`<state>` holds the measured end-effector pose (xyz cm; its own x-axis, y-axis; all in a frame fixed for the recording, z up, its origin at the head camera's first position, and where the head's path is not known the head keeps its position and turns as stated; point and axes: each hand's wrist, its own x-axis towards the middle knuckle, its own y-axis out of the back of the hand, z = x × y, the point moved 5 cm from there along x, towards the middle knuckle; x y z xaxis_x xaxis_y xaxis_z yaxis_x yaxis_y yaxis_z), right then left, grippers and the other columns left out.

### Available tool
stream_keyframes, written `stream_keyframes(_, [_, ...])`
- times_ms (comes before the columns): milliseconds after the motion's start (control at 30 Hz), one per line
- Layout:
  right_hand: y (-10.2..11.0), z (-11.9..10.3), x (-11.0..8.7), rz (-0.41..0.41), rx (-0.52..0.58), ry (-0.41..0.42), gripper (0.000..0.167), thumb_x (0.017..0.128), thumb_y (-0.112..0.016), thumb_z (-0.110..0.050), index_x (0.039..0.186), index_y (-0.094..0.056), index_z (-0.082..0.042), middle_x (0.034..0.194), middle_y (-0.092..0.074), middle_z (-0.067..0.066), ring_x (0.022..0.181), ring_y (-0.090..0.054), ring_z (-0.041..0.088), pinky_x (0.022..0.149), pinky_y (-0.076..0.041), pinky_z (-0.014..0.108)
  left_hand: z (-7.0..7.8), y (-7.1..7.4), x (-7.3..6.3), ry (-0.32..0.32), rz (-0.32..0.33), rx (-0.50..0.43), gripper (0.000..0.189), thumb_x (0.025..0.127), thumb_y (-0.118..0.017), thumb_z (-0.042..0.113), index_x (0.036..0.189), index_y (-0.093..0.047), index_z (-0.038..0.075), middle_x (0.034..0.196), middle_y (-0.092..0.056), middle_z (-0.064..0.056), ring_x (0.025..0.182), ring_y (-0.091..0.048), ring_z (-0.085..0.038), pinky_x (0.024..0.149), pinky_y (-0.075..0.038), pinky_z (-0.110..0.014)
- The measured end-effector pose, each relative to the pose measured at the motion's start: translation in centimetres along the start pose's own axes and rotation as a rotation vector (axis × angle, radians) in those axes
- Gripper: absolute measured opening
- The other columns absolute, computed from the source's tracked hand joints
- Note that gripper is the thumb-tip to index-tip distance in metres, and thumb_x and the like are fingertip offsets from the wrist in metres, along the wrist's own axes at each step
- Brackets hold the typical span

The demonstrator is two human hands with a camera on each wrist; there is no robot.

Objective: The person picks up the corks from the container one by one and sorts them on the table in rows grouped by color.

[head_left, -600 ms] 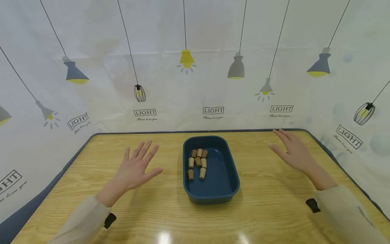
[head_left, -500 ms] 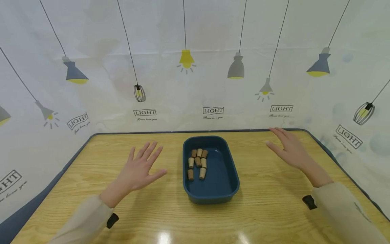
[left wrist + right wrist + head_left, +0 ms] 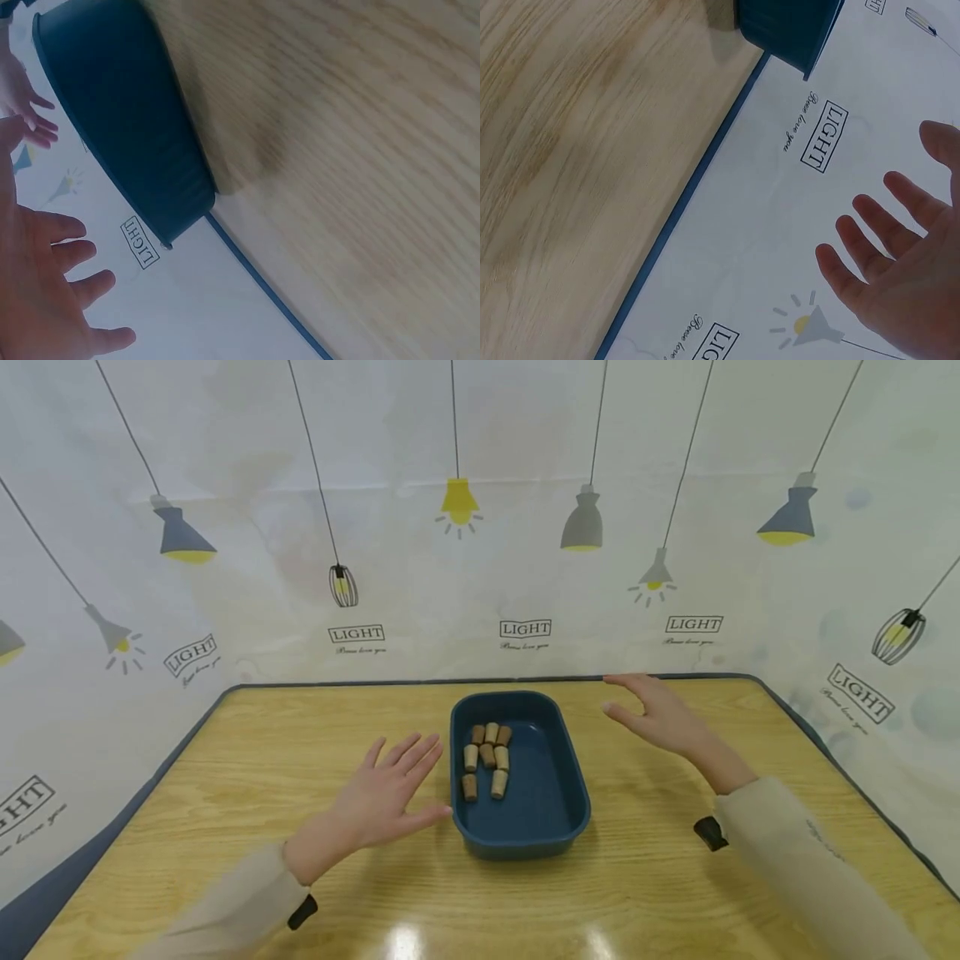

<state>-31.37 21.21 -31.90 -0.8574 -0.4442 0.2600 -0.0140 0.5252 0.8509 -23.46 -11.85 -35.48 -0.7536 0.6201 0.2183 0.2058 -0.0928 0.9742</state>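
Note:
A dark blue rectangular tray [image 3: 551,806] stands mid-table, with several tapered cork stoppers [image 3: 487,755] grouped in its left half. Just left of the tray is my left hand [image 3: 378,797], fingers spread and nothing held; in the head view its thumb tip meets the tray's left edge, but whether it touches I cannot tell. To the tray's right my right hand [image 3: 660,714] hovers with fingers extended toward it, apart from the tray and holding nothing. The left wrist view shows the tray's outer wall [image 3: 127,112] beyond the left hand [image 3: 45,285]. The right hand [image 3: 907,262] appears with loosely spread fingers.
The wood-grain table [image 3: 315,718] has a dark blue edge at the back. White curtain-like sheeting [image 3: 420,443] printed with hanging lamps and LIGHT labels surrounds it at the back and sides. A dark wrist device [image 3: 303,912] sits at the left sleeve, another device [image 3: 710,833] at the right.
Both hands have moved inward toward the tray, the left one rightward and slightly nearer the body, the right one leftward. Tray and corks stay in place.

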Motion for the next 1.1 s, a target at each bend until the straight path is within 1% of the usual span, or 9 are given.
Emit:
stream_keyframes(100, [-0.7, -0.3, 0.6, -0.009, 0.015, 0.008, 0.05, 0.09, -0.051, -0.03, 0.129, -0.041, 0.001, 0.127, -0.04, 0.02, 0.116, -0.034, 0.038, 0.091, -0.028, 0.053, 0.7, -0.3, 0.0, -0.016, -0.016, -0.006, 0.08, 0.083, -0.029, 0.066, 0.14, -0.026, 0.01, 0.143, -0.021, -0.003, 0.129, -0.019, -0.024, 0.1, -0.01, -0.052])
stream_keyframes(167, [-1.1, -0.5, 0.9, -0.009, 0.021, 0.016, 0.048, 0.09, -0.052, -0.028, 0.127, -0.043, 0.001, 0.126, -0.043, 0.02, 0.114, -0.037, 0.037, 0.09, -0.031, 0.051, 1.0, -0.4, 0.0, -0.028, -0.012, -0.014, 0.079, 0.084, -0.028, 0.066, 0.14, -0.027, 0.01, 0.143, -0.023, -0.003, 0.128, -0.02, -0.024, 0.099, -0.012, -0.052])
stream_keyframes(367, [-1.4, -1.6, 2.1, -0.045, 0.036, -0.02, 0.046, 0.09, -0.051, -0.029, 0.126, -0.045, 0.0, 0.124, -0.046, 0.018, 0.106, -0.045, 0.034, 0.081, -0.039, 0.048, 1.8, -0.6, 0.0, -0.059, 0.011, -0.031, 0.075, 0.085, -0.03, 0.063, 0.138, -0.03, 0.01, 0.141, -0.028, -0.004, 0.126, -0.026, -0.025, 0.098, -0.017, -0.052])
stream_keyframes(533, [-1.6, -2.5, 3.6, -0.082, 0.065, -0.048, 0.044, 0.089, -0.052, -0.031, 0.124, -0.048, -0.004, 0.117, -0.051, 0.016, 0.096, -0.052, 0.028, 0.075, -0.044, 0.043, 2.3, -0.8, -0.1, -0.06, 0.014, -0.049, 0.073, 0.085, -0.032, 0.062, 0.137, -0.034, 0.01, 0.139, -0.031, -0.005, 0.124, -0.029, -0.025, 0.097, -0.02, -0.052])
stream_keyframes(600, [-1.8, -3.0, 4.3, -0.092, 0.074, -0.043, 0.043, 0.089, -0.053, -0.03, 0.123, -0.049, -0.004, 0.114, -0.053, 0.016, 0.094, -0.053, 0.028, 0.074, -0.044, 0.042, 2.5, -0.9, -0.2, -0.054, 0.021, -0.049, 0.073, 0.085, -0.033, 0.062, 0.136, -0.037, 0.01, 0.138, -0.033, -0.005, 0.123, -0.031, -0.025, 0.096, -0.022, -0.052])
stream_keyframes(700, [-2.1, -4.1, 5.3, -0.104, 0.083, -0.032, 0.041, 0.089, -0.054, -0.027, 0.122, -0.05, -0.003, 0.111, -0.055, 0.016, 0.092, -0.054, 0.029, 0.076, -0.044, 0.041, 2.8, -1.0, -0.4, -0.039, 0.053, -0.055, 0.072, 0.084, -0.036, 0.062, 0.133, -0.042, 0.01, 0.135, -0.038, -0.005, 0.121, -0.035, -0.025, 0.095, -0.025, -0.051])
stream_keyframes(900, [-3.0, -5.9, 7.2, -0.141, 0.093, -0.032, 0.041, 0.087, -0.056, -0.025, 0.121, -0.051, -0.003, 0.108, -0.057, 0.016, 0.095, -0.054, 0.029, 0.079, -0.043, 0.042, 3.2, -0.9, -0.5, -0.014, 0.133, -0.051, 0.071, 0.081, -0.042, 0.064, 0.125, -0.052, 0.009, 0.125, -0.049, -0.005, 0.114, -0.043, -0.024, 0.09, -0.031, -0.05])
stream_keyframes(1000, [-3.6, -6.5, 8.0, -0.168, 0.11, -0.042, 0.041, 0.087, -0.057, -0.025, 0.121, -0.051, -0.003, 0.108, -0.057, 0.016, 0.093, -0.055, 0.029, 0.077, -0.044, 0.041, 3.4, -1.0, -0.5, -0.013, 0.162, -0.041, 0.07, 0.08, -0.044, 0.063, 0.121, -0.056, 0.009, 0.122, -0.052, -0.005, 0.111, -0.046, -0.024, 0.089, -0.034, -0.048])
stream_keyframes(1100, [-4.5, -6.7, 8.7, -0.202, 0.164, -0.082, 0.041, 0.086, -0.057, -0.025, 0.121, -0.051, -0.003, 0.109, -0.057, 0.017, 0.087, -0.058, 0.029, 0.072, -0.047, 0.037, 3.6, -1.0, -0.5, -0.017, 0.194, -0.033, 0.068, 0.079, -0.046, 0.062, 0.118, -0.058, 0.009, 0.119, -0.054, -0.005, 0.108, -0.048, -0.024, 0.087, -0.036, -0.047])
